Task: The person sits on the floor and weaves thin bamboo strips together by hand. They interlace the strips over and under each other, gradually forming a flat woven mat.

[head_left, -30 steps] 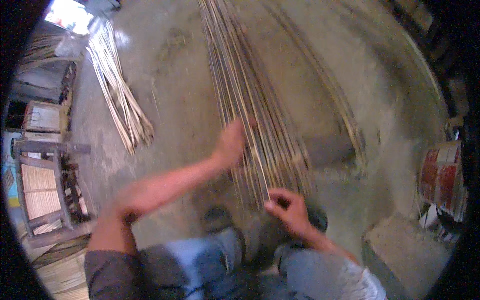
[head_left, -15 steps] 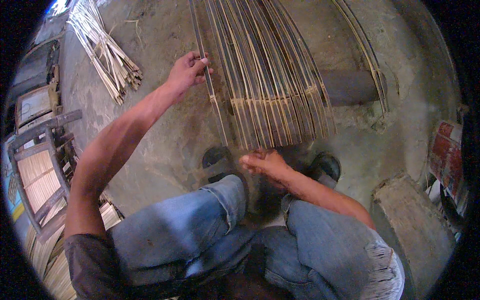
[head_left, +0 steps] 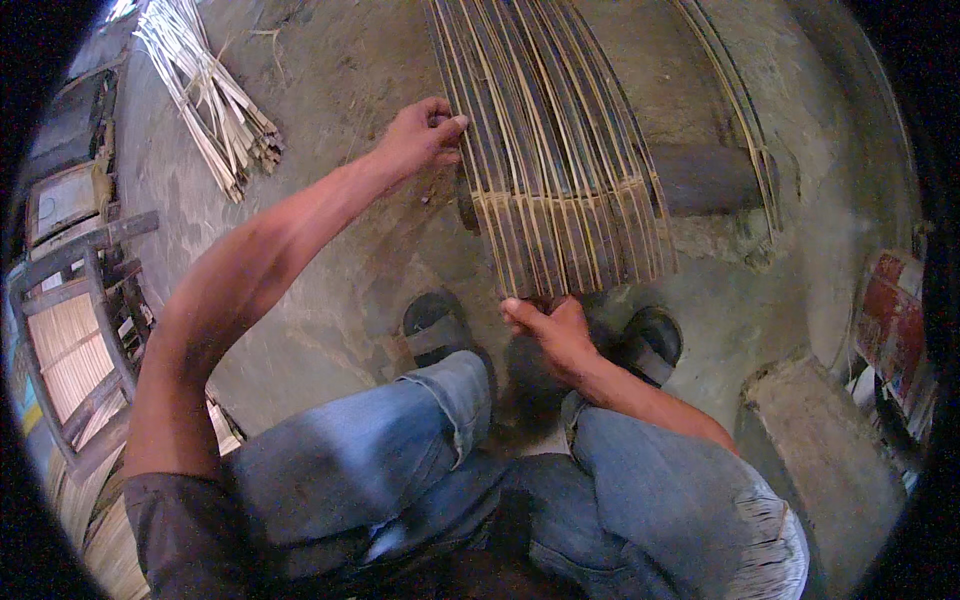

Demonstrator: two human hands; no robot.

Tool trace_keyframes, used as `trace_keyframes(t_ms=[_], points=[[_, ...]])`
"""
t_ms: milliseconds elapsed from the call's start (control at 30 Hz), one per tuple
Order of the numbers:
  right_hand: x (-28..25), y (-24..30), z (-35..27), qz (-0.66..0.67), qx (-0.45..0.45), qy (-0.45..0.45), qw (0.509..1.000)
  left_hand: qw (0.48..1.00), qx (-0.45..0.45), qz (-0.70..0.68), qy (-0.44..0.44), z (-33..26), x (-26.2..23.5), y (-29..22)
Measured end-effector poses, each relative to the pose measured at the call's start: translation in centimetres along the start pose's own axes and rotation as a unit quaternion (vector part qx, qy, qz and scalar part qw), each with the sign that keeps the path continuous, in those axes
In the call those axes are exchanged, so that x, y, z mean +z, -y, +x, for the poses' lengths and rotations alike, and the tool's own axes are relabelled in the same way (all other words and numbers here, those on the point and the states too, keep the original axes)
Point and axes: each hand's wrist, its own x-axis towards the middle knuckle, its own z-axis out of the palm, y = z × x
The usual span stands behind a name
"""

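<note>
A row of long, thin bamboo strips lies side by side in front of me, with a pale cross band near their close ends. My left hand is closed in a pinch on the outermost strip at the left side of the row. At the near left corner, my right hand is closed, its thumb at the lower end of the strips. The fingers under that thumb are partly hidden.
A dark log lies crosswise under the row. More strips rest on its right end. A tied bundle of pale sticks is at far left, a wooden frame at left, and a block at right.
My left hand has moved right, bringing the separate strip against the row's left side. My right hand has shifted slightly right, its thumb now at the strips' lower corner.
</note>
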Motion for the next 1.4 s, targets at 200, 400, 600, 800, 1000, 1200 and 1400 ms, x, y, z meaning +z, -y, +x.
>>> trace_keyframes(t_ms=[200, 400, 600, 800, 1000, 1200, 1400], points=[[0.0, 0.6, -0.2, 0.013, -0.002, 0.007, 1.0, 1.0, -0.004, -0.003, 0.001, 0.2, 0.5, 0.0], [0.3, 0.5, -0.2, -0.003, -0.027, -0.022, 0.999, 1.0, -0.017, 0.017, 0.002, 0.5, 0.0, 0.1], [0.4, 2.0, -1.1, -0.018, -0.076, -0.006, 0.997, 0.999, -0.017, 0.051, -0.009, 0.0, 0.2, -0.6], [-8.9, 1.1, -1.4, 0.176, -0.019, -0.136, 0.975, 0.999, -0.04, 0.005, -0.002, 0.4, -0.2, 2.0], [-21.4, 4.8, -2.0, 0.343, -0.235, -0.321, 0.851, 0.956, 0.081, 0.217, -0.179, 1.6, -1.9, 4.8], [-20.8, 7.4, -1.6, 0.098, -0.27, -0.4, 0.871, 0.86, 0.288, 0.35, -0.234, 0.8, 1.3, 0.4], [-21.0, 7.3, -1.5, 0.039, -0.357, -0.49, 0.794, 0.816, 0.375, 0.419, -0.134, -2.0, 4.8, -2.0]])
